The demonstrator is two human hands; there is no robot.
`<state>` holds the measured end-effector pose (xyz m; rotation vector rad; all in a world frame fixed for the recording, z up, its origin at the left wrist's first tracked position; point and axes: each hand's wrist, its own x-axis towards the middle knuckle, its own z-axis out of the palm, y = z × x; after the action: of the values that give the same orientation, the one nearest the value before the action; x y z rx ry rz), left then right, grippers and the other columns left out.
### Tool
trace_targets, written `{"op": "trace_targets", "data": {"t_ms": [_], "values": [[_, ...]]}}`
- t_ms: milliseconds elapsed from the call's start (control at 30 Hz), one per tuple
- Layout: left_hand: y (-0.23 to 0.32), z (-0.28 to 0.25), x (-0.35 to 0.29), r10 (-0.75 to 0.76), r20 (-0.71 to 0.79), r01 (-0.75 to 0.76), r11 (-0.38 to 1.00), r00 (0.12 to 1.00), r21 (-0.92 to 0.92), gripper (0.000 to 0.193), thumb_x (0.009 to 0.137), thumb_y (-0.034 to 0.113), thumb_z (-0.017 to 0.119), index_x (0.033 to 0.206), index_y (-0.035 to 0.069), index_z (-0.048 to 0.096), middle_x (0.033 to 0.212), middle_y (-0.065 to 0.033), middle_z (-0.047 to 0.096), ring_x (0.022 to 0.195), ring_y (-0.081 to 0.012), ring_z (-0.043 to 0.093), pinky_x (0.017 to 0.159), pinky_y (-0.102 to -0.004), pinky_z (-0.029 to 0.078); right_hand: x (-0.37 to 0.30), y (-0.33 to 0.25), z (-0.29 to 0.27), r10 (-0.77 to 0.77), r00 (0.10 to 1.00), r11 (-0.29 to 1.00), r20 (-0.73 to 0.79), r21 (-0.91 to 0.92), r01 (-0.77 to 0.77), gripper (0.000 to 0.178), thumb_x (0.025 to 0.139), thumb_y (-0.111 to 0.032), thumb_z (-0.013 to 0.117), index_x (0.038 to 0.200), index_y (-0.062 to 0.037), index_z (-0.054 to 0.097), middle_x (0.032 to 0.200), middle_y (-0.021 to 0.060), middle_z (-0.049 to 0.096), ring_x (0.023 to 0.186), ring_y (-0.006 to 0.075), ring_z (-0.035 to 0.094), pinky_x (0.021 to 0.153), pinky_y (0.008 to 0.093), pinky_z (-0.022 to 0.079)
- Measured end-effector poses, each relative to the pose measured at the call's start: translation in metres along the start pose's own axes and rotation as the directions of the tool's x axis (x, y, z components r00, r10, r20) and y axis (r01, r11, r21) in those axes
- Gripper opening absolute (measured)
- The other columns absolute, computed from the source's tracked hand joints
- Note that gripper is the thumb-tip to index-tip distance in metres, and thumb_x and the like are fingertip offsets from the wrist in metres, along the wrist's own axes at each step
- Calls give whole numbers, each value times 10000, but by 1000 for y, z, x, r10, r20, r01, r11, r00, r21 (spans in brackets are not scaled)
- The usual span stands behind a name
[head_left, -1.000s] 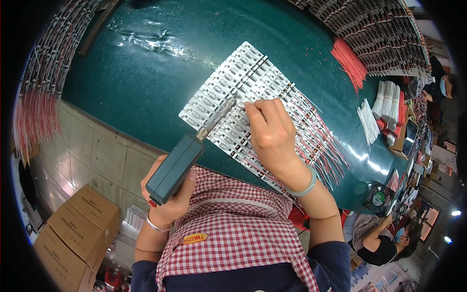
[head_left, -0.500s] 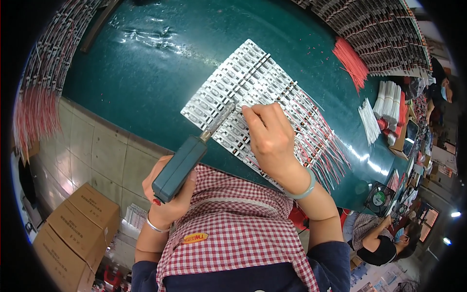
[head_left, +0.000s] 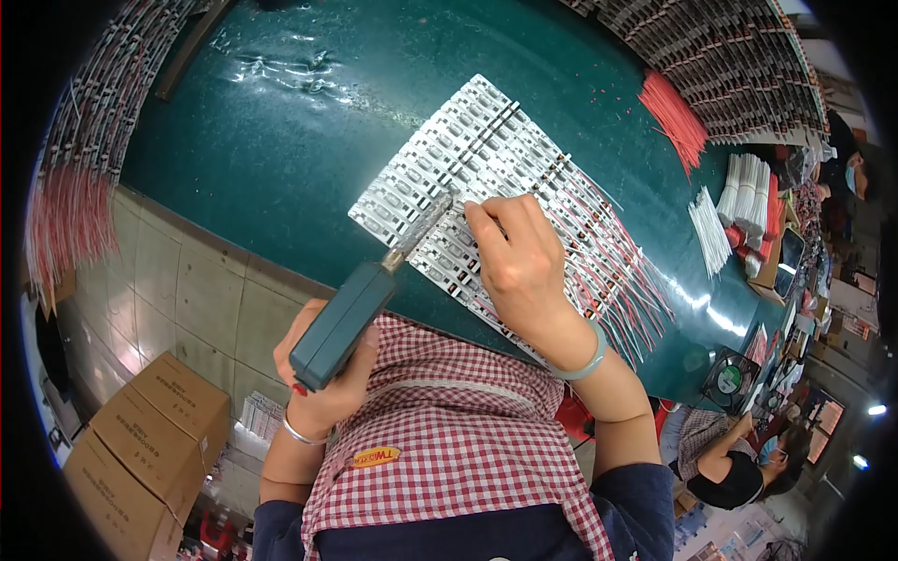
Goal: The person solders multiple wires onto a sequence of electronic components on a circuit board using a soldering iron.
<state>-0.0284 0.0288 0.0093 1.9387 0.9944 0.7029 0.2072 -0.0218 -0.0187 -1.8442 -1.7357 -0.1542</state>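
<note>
My left hand (head_left: pixel 341 395) is wrapped round the body of a dark green soldering gun (head_left: pixel 344 323). Its metal barrel slants up and right, with the end over a panel of white plastic parts (head_left: pixel 393 198). These parts sit in close rows on the table, joined by dark strips. Beside the barrel's end, my right hand (head_left: pixel 524 271) is bent over the panel, thumb and fingers pinched together at the parts. Whatever lies between those fingertips is too small to make out. Thin red and white wires (head_left: pixel 636 299) fan out from the panel's right side.
The green table (head_left: pixel 281 131) carries a red wire bundle (head_left: pixel 673 122), white wire bundles (head_left: pixel 709 234) and stacked wired panels (head_left: pixel 720 65). More wired panels (head_left: pixel 84 178) hang at the left. Cardboard boxes (head_left: pixel 150 439) stand lower left. A small fan (head_left: pixel 728 379) and another person (head_left: pixel 734 467) are at the right.
The soldering gun has shifted very slightly left, its barrel end drawing a little away from my right fingertips. My right hand has moved up a touch.
</note>
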Motion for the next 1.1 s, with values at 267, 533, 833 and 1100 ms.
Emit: {"op": "trace_targets", "data": {"t_ms": [267, 533, 833, 1100], "values": [[-9, -3, -13, -40, -10, 40, 997, 999, -70, 222, 759, -10, 744, 971, -51, 693, 896, -147, 671, 754, -244, 669, 665, -304, 532, -3, 1, 2, 4, 1000, 1000, -5, -18, -4, 306, 671, 79, 656, 972, 26, 677, 865, 110, 611, 756, 253, 588, 608, 350, 494], [-7, -5, -10, -2, -3, 1, 998, 1000, -64, 253, 754, -25, 746, 998, -60, 688, 930, -156, 683, 783, -251, 680, 701, -304, 540, -6, -9, -2, 27, 1000, 998, -6, 56, -27, 315, 702, 94, 670, 1008, 22, 674, 885, 116, 621, 756, 261, 587, 632, 350, 495], [-9, -4, -13, -32, 23, 33, 999, 999, -39, 242, 732, -39, 754, 960, -55, 672, 929, -150, 681, 772, -245, 679, 697, -299, 538, -8, -8, 1, 26, 1000, 999, 17, 42, -27, 321, 695, 91, 668, 1010, 24, 673, 881, 118, 613, 765, 265, 591, 640, 358, 499], [-2, -3, -4, 40, 16, -40, 999, 999, 16, 181, 731, -47, 743, 892, -42, 661, 865, -131, 659, 719, -227, 659, 652, -288, 518, -8, -6, 4, -32, 999, 999, 3, -9, 32, 319, 674, 14, 625, 989, 56, 661, 887, 102, 573, 779, 242, 557, 614, 326, 478]]}}
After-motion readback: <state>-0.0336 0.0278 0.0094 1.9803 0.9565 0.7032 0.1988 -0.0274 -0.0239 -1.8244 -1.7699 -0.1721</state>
